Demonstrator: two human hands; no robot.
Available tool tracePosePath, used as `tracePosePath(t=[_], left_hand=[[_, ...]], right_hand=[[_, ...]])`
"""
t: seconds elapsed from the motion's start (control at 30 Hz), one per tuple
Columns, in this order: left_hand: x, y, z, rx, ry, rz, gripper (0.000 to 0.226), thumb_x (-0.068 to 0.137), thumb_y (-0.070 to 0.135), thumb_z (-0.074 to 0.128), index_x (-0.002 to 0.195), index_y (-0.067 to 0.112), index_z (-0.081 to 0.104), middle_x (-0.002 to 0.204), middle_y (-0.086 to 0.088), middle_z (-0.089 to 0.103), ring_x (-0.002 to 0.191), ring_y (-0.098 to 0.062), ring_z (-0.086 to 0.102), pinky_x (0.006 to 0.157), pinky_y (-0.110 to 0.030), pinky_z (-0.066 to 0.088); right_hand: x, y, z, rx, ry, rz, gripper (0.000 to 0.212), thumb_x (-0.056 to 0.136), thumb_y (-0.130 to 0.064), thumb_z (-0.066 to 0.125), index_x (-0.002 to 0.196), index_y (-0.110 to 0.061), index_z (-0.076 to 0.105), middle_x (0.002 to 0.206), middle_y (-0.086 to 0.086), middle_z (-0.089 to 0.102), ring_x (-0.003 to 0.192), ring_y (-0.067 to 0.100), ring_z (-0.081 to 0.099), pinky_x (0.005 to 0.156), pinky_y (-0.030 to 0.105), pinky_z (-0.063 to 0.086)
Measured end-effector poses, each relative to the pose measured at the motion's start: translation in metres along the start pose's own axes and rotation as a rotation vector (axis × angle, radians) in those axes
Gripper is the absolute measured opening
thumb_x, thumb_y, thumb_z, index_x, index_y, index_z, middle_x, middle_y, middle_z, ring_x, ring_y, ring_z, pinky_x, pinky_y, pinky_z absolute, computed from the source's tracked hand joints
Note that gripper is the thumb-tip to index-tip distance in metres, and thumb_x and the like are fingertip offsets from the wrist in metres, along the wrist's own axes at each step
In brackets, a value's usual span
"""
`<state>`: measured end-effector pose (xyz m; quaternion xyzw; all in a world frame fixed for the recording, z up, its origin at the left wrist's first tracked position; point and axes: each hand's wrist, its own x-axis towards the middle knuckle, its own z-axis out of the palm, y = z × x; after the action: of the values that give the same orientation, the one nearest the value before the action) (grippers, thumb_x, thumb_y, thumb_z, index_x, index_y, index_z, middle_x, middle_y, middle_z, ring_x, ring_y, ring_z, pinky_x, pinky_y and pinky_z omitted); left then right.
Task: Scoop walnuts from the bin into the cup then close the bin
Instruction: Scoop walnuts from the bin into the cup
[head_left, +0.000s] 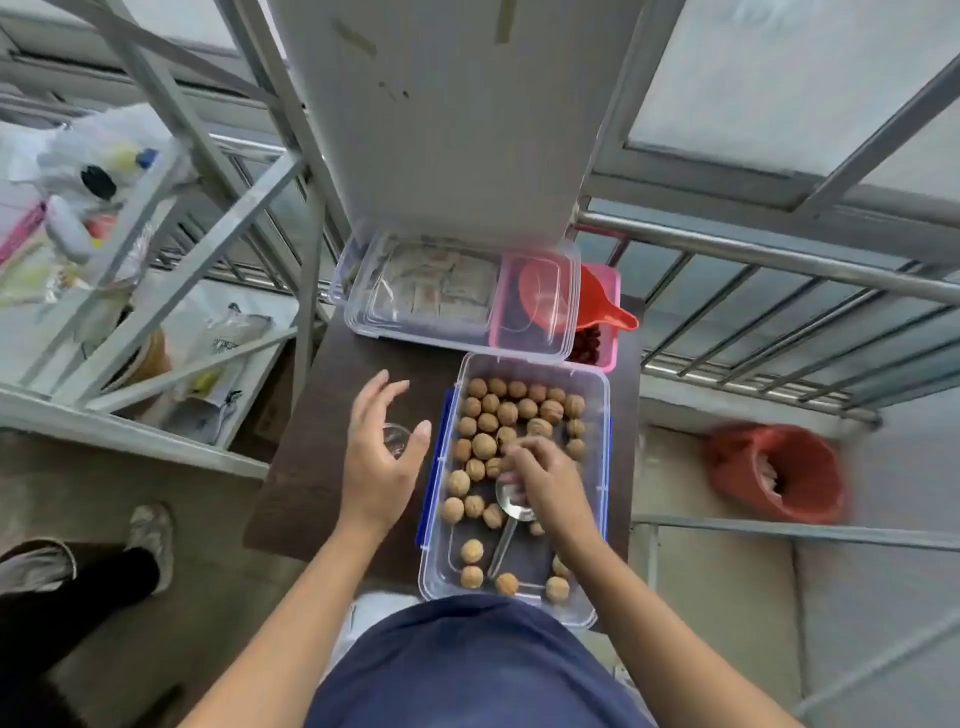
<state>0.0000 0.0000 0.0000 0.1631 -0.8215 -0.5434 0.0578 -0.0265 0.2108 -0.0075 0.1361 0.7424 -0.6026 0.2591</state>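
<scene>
The open bin of walnuts is seen on the table. The right hand, fingers bunched, hides whatever is gripped above the spoon. The left hand, spread, half-covers the cup.

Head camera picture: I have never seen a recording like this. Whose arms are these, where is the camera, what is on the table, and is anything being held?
There is no machine here. A person wears one wide-angle camera on the head, looking down at their own two arms.

On the dark table stands an open clear bin of walnuts, with a metal spoon lying inside. Behind it the clear lid rests across a pink box that holds an orange scoop.

The left hand is spread open above a small clear cup beside the bin, without gripping it. The right hand reaches into the bin, its fingers curled among the walnuts; whether they hold one is hidden.
</scene>
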Motion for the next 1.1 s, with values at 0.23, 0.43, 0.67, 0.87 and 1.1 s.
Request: tracePosePath(t=[0.23, 0.43, 0.67, 0.87, 1.1], left_hand=[[-0.018, -0.06, -0.014, 0.543, -0.222, -0.085, 0.122, 0.077, 0.062, 0.084, 0.168, 0.024, 0.014, 0.173, -0.004, 0.022, 0.158, -0.024, 0.031, 0.123, -0.048, 0.038], [-0.011, -0.073, -0.01, 0.277, -0.1, -0.271, 0.107, 0.08, 0.024, 0.092, 0.163, 0.027, 0.025, 0.162, 0.003, 0.04, 0.148, -0.015, 0.045, 0.114, -0.032, 0.041], [-0.004, -0.081, -0.006, 0.206, -0.126, -0.273, 0.088, 0.072, 0.025, 0.098, 0.14, 0.032, 0.042, 0.137, 0.012, 0.055, 0.129, -0.007, 0.052, 0.103, -0.023, 0.042], [-0.004, -0.089, -0.008, 0.263, -0.148, -0.21, 0.091, 0.074, 0.03, 0.097, 0.147, 0.026, 0.042, 0.141, 0.006, 0.057, 0.128, -0.012, 0.054, 0.103, -0.03, 0.046], [-0.011, -0.085, -0.002, 0.143, -0.117, -0.208, 0.092, 0.073, 0.031, 0.097, 0.145, 0.03, 0.041, 0.138, 0.013, 0.052, 0.129, -0.006, 0.05, 0.103, -0.019, 0.043]], right_hand=[[0.008, 0.136, 0.0, -0.345, -0.123, 0.542, 0.05, 0.089, -0.042, 0.061, 0.122, -0.008, 0.046, 0.085, 0.006, 0.067, 0.058, 0.021, 0.065, 0.055, 0.034, 0.055], [0.016, 0.115, 0.024, 0.144, 0.216, 0.645, 0.049, 0.08, -0.045, 0.082, 0.101, -0.003, 0.07, 0.084, 0.012, 0.073, 0.08, 0.024, 0.069, 0.071, 0.035, 0.056], [0.022, 0.086, 0.03, 0.388, 0.202, 0.561, 0.011, 0.096, -0.018, 0.064, 0.102, -0.01, 0.06, 0.082, 0.005, 0.066, 0.071, 0.017, 0.063, 0.067, 0.033, 0.054], [-0.022, 0.071, -0.006, 0.664, -0.016, 0.858, 0.035, 0.096, -0.043, 0.056, 0.086, -0.01, 0.05, 0.056, -0.002, 0.034, 0.04, 0.007, 0.025, 0.034, 0.017, 0.017], [-0.036, 0.092, -0.022, 1.028, -0.262, 1.146, 0.042, 0.103, -0.04, 0.051, 0.082, -0.003, 0.049, 0.054, 0.003, 0.036, 0.029, 0.011, 0.034, 0.022, 0.02, 0.027]])
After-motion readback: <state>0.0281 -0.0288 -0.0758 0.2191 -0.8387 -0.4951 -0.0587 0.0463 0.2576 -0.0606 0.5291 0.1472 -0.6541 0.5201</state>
